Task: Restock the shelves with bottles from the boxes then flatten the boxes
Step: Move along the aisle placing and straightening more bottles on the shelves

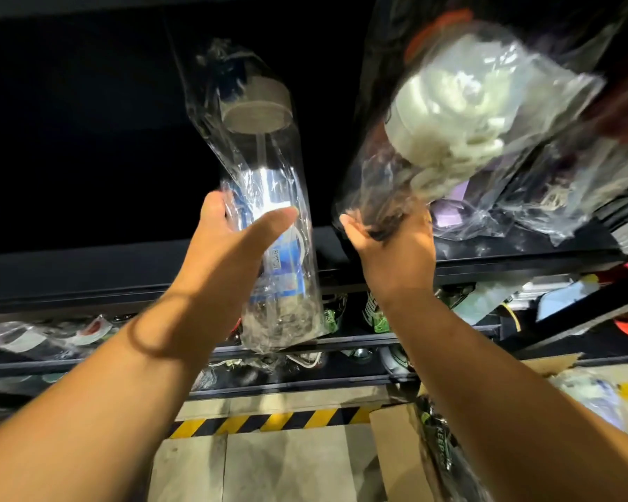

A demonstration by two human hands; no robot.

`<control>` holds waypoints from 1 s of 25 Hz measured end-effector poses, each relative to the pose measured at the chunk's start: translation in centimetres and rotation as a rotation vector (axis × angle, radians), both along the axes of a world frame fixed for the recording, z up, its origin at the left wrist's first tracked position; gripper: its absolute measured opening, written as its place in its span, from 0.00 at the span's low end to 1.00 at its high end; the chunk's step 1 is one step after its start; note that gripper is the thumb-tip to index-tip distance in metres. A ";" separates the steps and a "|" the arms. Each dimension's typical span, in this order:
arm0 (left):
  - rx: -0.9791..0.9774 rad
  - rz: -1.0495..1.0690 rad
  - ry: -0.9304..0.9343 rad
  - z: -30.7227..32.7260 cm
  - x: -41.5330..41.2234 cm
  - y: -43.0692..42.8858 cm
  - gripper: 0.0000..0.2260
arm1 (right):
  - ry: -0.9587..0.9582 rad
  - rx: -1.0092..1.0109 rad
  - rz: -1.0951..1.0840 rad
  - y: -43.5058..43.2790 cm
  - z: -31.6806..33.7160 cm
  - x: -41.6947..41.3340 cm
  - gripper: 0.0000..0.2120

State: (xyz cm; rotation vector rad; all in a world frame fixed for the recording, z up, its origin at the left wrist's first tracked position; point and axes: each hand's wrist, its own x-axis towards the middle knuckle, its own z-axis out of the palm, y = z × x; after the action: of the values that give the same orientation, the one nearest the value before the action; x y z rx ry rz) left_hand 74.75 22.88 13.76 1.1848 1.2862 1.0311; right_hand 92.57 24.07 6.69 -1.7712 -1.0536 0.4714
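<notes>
Both arms stretch up toward the upper shelf (69,280), and each hand carries one bagged bottle. The left hand (229,237) wraps the middle of a clear bottle (265,164) with a grey lid and a blue label. The thumb lies across the front and the grip is curled round the barrel. I'd guess it is held mid-body so the lid end can go first into the dark bay. The bottle is tilted in the air above the shelf lip and does not rest on it.

The right hand (392,248) has its grip closed on the bottom end of a second bottle (461,114), white-lidded, with the wrapper bunched in the fingers. Holding it by the base probably lets it be pushed in among the wrapped stock (544,197) on the right.

Motion smears that second bottle, so I cannot tell whether it touches its neighbours. The bay is black and shows neither its depth nor its contents. The left fingers are hidden behind the bottle. Below, the right forearm cuts off an open cardboard box (392,451), which holds at least one more wrapped, green-printed bottle.
</notes>
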 end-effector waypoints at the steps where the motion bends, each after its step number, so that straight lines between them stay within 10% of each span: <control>1: 0.004 0.001 0.008 0.1 0.0 -0.1 0.19 | -0.002 -0.001 -0.010 0.2 0.0 0.2 0.36; 7: 0.029 -0.002 0.000 -0.3 -0.8 -0.7 0.21 | 0.444 0.192 0.092 -0.5 3.4 -0.3 0.17; 12: 0.044 -0.013 0.009 -0.7 -2.0 -0.7 0.28 | 0.682 0.156 0.086 -1.0 4.4 -1.6 0.20; 17: 0.052 0.012 -0.001 -1.0 -3.2 -1.0 0.29 | 0.294 0.181 -0.026 -1.1 4.5 -1.9 0.19; 21: 0.027 0.019 -0.040 -1.4 -3.5 -1.3 0.25 | 0.784 0.190 0.077 -0.7 4.5 -1.8 0.15; 24: 0.027 0.032 -0.051 -1.3 -3.3 -1.5 0.23 | -0.146 0.201 0.066 -0.3 3.6 -2.0 0.26; 25: 0.021 0.032 -0.075 -1.4 -3.3 -1.5 0.22 | -0.113 0.167 0.049 -0.2 3.3 -2.6 0.29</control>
State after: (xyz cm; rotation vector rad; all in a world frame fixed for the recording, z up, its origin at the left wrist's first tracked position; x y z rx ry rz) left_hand 71.41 21.37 12.38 1.1338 1.2418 1.1054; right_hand 89.98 23.88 10.03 -1.6421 -1.1830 0.3070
